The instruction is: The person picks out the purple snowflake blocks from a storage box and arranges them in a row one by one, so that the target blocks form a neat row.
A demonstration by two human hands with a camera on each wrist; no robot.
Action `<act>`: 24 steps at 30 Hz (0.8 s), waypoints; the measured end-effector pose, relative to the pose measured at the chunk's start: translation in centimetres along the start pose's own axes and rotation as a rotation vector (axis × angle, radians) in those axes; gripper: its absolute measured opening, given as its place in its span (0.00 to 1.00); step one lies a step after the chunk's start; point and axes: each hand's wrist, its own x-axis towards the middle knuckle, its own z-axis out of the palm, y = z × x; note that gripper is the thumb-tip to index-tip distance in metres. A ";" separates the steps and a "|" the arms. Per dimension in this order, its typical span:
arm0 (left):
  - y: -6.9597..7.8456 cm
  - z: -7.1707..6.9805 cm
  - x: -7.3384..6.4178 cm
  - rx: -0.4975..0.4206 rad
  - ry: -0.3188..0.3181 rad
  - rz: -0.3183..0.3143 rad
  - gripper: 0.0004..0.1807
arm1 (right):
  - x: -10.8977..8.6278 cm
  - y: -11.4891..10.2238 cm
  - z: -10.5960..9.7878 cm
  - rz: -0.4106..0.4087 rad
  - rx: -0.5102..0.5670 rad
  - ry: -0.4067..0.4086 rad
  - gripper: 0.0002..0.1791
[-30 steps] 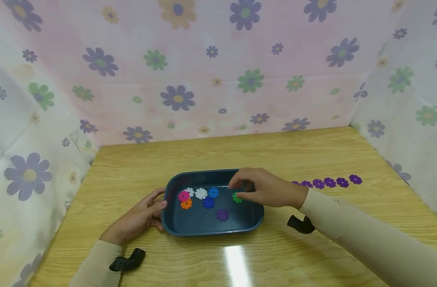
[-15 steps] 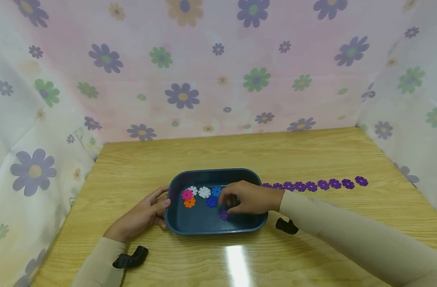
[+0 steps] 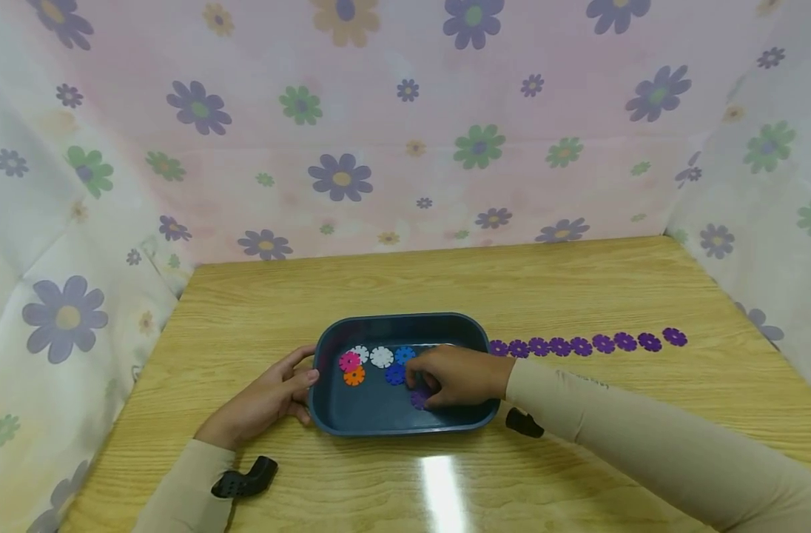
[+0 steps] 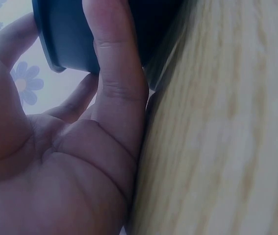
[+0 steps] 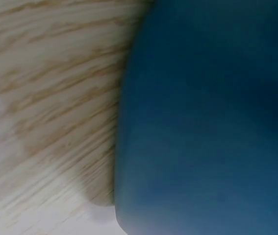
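Observation:
A dark blue tray (image 3: 379,414) sits on the table. My left hand (image 3: 266,396) holds its left end, the thumb at the rim and other fingers along the outer wall, as the left wrist view also shows. My right hand (image 3: 462,376) reaches inside over the right half, thumb and forefinger pinching a purple flower-shaped disc (image 3: 418,400) near the tray floor. Left of it lie blue discs (image 3: 396,374), white discs (image 3: 382,357), a pink disc (image 3: 349,362) and an orange disc (image 3: 354,375). The right wrist view shows mostly the tray's outer wall (image 5: 202,127).
A row of several purple discs (image 3: 581,346) runs across the wooden table (image 3: 299,296) to the right of the tray. Flower-printed cloth (image 3: 372,133) rises behind the table and on both sides. Black wrist mounts (image 3: 246,477) stick out from the sleeves.
My right hand has moved left and down inside the tray to the purple disc, now hiding the green one. More of the purple row shows. My left hand stays on the tray.

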 end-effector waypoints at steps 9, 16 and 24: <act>0.1 -0.1 -0.3 0.007 0.017 -0.020 0.33 | 0.1 -0.2 0.2 0.015 -0.041 0.027 0.14; 0.0 -0.2 -0.3 0.024 0.012 -0.017 0.32 | -0.1 0.0 0.0 -0.045 0.045 0.064 0.10; 0.0 0.1 0.0 0.022 0.001 -0.007 0.32 | -4.8 0.9 -2.8 -0.062 0.216 0.410 0.07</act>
